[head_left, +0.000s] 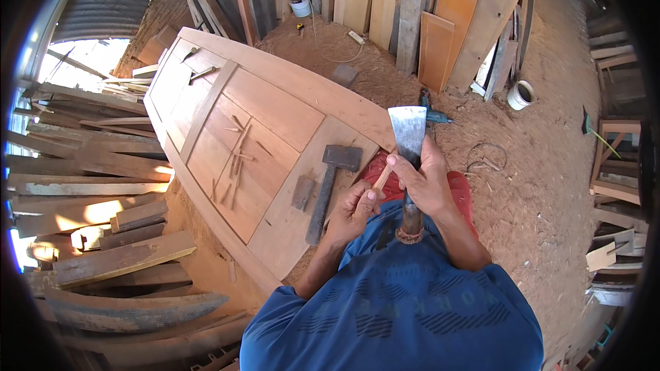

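Observation:
My right hand (430,182) is closed around the shaft of a wide chisel (410,130), its flared steel blade pointing away from me and its handle end against my blue shirt. Between the fingers of my left hand (356,206) is a small wooden peg (383,176), its far tip by my right thumb and beside the chisel's shaft. To the left lies a panelled wooden door (282,106). A dark mallet (342,157) and a small wood block (302,193) rest on its near end. Several thin wood slivers (241,141) are scattered on the middle panel.
Metal tools (202,73) lie toward the door's far end. A teal power tool (434,117) sits on the sawdust floor beyond the chisel. Boards (412,20) lean at the back, near a white bucket (520,95). Stacked timber (124,261) fills the left side.

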`<control>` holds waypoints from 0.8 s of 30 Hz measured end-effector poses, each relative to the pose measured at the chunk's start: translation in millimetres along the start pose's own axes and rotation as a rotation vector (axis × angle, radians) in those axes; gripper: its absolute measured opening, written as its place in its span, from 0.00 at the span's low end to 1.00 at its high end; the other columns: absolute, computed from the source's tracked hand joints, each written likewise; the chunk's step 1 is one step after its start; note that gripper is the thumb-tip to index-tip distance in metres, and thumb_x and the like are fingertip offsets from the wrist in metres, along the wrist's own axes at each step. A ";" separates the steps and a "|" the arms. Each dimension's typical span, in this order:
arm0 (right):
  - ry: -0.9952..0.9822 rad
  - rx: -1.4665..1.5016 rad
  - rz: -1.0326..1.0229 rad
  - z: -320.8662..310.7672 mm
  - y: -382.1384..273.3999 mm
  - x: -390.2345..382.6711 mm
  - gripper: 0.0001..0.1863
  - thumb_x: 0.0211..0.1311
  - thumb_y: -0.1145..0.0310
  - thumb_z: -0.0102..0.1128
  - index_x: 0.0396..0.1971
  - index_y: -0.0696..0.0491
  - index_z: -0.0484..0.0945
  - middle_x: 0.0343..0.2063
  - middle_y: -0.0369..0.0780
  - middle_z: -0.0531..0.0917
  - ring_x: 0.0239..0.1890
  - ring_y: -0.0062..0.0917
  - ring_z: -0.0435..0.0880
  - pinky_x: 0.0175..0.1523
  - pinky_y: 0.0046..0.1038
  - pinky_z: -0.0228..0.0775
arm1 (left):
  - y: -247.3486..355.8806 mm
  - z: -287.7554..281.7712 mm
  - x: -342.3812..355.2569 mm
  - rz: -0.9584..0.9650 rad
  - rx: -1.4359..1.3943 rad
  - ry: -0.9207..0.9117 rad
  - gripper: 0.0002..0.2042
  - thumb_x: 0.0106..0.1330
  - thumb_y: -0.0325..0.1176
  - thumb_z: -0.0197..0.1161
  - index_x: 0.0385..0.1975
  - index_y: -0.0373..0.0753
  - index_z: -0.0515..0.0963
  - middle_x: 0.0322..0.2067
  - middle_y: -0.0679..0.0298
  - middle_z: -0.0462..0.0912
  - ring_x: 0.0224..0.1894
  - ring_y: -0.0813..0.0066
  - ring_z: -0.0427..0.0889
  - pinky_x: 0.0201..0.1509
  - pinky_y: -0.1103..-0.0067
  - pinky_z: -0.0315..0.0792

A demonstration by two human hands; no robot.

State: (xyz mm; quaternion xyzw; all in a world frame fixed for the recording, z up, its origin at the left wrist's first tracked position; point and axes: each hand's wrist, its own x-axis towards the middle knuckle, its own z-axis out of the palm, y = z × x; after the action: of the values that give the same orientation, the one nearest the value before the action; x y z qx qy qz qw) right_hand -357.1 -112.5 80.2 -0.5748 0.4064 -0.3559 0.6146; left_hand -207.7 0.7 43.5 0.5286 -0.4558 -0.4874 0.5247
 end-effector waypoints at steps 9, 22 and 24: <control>0.053 -0.102 -0.161 1.0 13.4 3.3 0.09 0.68 0.70 0.58 0.43 0.56 0.71 0.30 0.34 0.78 0.27 0.11 0.73 0.27 0.19 0.68 | -7.1 -0.2 8.4 -0.235 -0.381 -0.204 0.18 0.79 0.46 0.43 0.38 0.39 0.74 0.17 0.73 0.64 0.19 0.86 0.60 0.23 0.86 0.56; -0.395 0.784 0.415 61.6 -20.6 -40.1 0.07 0.75 0.68 0.42 0.47 0.52 0.65 0.28 0.35 0.73 0.19 0.13 0.67 0.25 0.22 0.70 | 13.6 -25.4 32.4 -0.267 -0.149 0.302 0.16 0.79 0.41 0.44 0.52 0.36 0.74 0.39 0.66 0.80 0.40 0.81 0.78 0.45 0.81 0.74; -0.425 0.771 0.378 61.1 -27.5 -46.5 0.07 0.75 0.68 0.42 0.47 0.53 0.64 0.27 0.35 0.72 0.18 0.13 0.66 0.24 0.20 0.68 | 6.7 -27.8 21.6 -0.197 -0.231 0.302 0.16 0.80 0.38 0.42 0.54 0.36 0.73 0.41 0.65 0.81 0.42 0.80 0.78 0.47 0.81 0.73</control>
State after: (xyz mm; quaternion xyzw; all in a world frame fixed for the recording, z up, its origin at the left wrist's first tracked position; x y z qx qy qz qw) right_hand -320.1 -47.2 112.4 -0.2811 0.2074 -0.2373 0.9065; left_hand -177.5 -18.0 48.7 0.5739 -0.2595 -0.5006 0.5939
